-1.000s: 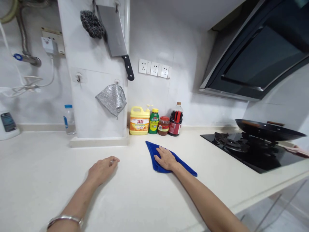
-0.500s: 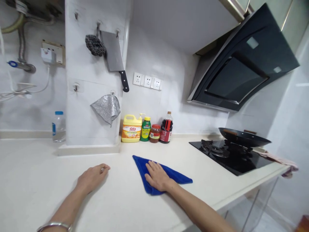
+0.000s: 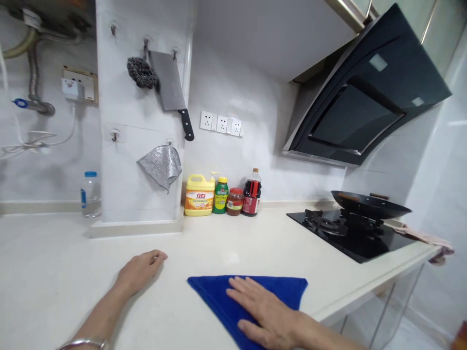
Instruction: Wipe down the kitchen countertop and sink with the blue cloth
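Observation:
My right hand [image 3: 264, 311] lies flat, fingers stretched out, pressing on a blue cloth [image 3: 219, 291] near the front edge of the white countertop [image 3: 255, 243]. The cloth spreads out to both sides of the hand. My left hand [image 3: 140, 270] rests on the bare countertop to the left of the cloth, fingers loosely curled, nothing visible in it. A metal bracelet [image 3: 82, 344] sits on my left wrist.
Against the back wall stand a yellow detergent jug [image 3: 199, 195], a green bottle [image 3: 219, 195], a red jar [image 3: 234, 201] and a dark sauce bottle [image 3: 252, 192]. A black gas hob [image 3: 350, 233] with a wok [image 3: 368, 204] sits to the right. A cleaver [image 3: 170, 82] hangs on the pillar. A water bottle [image 3: 90, 194] stands at the left.
My right hand has dragged the blue cloth toward me, to the counter's front edge. My left hand has stayed where it was. The camera view shifted to the right.

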The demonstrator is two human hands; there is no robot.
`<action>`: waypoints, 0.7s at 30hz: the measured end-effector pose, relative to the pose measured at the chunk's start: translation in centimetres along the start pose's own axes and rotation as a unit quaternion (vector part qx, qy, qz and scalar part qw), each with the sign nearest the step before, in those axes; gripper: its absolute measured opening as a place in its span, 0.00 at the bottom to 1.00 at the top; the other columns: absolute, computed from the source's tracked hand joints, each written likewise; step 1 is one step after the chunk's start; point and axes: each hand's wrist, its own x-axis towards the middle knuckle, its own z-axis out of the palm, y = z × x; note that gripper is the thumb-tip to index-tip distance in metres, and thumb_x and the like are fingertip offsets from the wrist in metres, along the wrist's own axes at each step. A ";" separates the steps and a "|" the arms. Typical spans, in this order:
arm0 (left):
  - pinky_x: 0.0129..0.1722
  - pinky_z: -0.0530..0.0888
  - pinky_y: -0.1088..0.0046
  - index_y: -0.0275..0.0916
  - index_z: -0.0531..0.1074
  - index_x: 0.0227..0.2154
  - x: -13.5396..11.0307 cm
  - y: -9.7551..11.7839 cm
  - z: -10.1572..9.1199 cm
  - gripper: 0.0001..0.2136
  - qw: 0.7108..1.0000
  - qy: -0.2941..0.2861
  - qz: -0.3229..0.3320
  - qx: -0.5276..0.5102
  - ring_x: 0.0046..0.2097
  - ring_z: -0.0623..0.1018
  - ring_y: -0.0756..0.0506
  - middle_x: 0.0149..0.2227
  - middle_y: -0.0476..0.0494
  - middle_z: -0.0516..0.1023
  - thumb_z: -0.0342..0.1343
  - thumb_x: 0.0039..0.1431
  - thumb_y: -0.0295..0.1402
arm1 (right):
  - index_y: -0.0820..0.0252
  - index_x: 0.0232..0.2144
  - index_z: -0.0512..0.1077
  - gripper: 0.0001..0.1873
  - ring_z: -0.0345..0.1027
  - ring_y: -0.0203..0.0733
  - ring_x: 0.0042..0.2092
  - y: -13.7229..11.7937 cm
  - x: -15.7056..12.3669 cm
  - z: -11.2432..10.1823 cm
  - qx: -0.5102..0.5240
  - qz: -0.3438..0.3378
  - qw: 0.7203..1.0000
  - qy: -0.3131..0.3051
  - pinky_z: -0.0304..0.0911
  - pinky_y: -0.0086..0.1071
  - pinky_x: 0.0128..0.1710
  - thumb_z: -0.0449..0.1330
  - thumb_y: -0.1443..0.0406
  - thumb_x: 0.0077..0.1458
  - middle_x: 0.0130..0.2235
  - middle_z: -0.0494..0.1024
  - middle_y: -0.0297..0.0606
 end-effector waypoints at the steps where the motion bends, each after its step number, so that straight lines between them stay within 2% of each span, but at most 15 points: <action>1: 0.51 0.71 0.64 0.45 0.78 0.44 -0.1 0.1 -0.1 0.23 1.000 0.000 0.000 0.000 0.52 0.77 0.38 0.49 0.44 0.81 0.38 0.60 0.44 | 0.54 0.71 0.44 0.37 0.32 0.48 0.73 0.9 -0.8 -0.2 0.001 0.012 1.000 0.004 0.31 0.51 0.72 0.48 0.48 0.66 0.73 0.40 0.42; 6: 0.48 0.71 0.64 0.45 0.78 0.44 -0.6 0.5 -0.2 0.23 1.000 0.002 -0.007 0.003 0.51 0.78 0.38 0.49 0.44 0.82 0.38 0.60 0.43 | 0.48 0.70 0.48 0.35 0.36 0.48 0.73 8.3 -4.0 -0.3 -0.017 0.080 0.993 0.081 0.34 0.50 0.73 0.45 0.46 0.67 0.73 0.44 0.38; 11: 0.46 0.69 0.62 0.47 0.74 0.48 -0.9 1.2 0.0 0.22 0.998 -0.019 -0.027 0.044 0.50 0.77 0.37 0.47 0.44 0.81 0.37 0.61 0.42 | 0.56 0.70 0.50 0.39 0.40 0.48 0.72 17.0 -5.3 -1.2 -0.079 0.207 0.965 0.142 0.37 0.47 0.73 0.40 0.43 0.66 0.72 0.46 0.41; 14: 0.43 0.68 0.61 0.48 0.71 0.49 -0.8 1.9 0.0 0.22 0.996 -0.031 -0.041 0.076 0.48 0.77 0.36 0.44 0.42 0.81 0.35 0.62 0.42 | 0.64 0.69 0.51 0.39 0.41 0.48 0.72 21.0 -3.9 -2.4 -0.125 0.285 0.938 0.152 0.39 0.45 0.72 0.39 0.46 0.66 0.72 0.49 0.47; 16: 0.42 0.68 0.61 0.49 0.71 0.49 -0.6 2.3 0.1 0.21 0.994 -0.037 -0.052 0.087 0.47 0.77 0.36 0.43 0.42 0.81 0.35 0.63 0.43 | 0.66 0.69 0.51 0.37 0.41 0.48 0.72 22.6 -2.1 -3.3 -0.151 0.352 0.911 0.150 0.40 0.44 0.71 0.39 0.50 0.67 0.71 0.50 0.48; 19: 0.42 0.67 0.61 0.49 0.70 0.46 -0.2 2.6 0.3 0.20 0.992 -0.036 -0.061 0.100 0.45 0.77 0.36 0.41 0.42 0.80 0.34 0.63 0.43 | 0.66 0.68 0.52 0.34 0.43 0.51 0.71 23.5 1.4 -4.5 -0.163 0.438 0.872 0.145 0.43 0.48 0.69 0.40 0.54 0.67 0.71 0.51 0.51; 21: 0.42 0.67 0.61 0.49 0.70 0.45 -0.1 2.7 0.5 0.19 0.991 -0.030 -0.063 0.114 0.46 0.77 0.35 0.41 0.41 0.80 0.35 0.63 0.43 | 0.70 0.67 0.54 0.33 0.46 0.56 0.70 23.1 3.9 -5.1 -0.162 0.462 0.860 0.146 0.45 0.51 0.67 0.39 0.56 0.67 0.69 0.54 0.56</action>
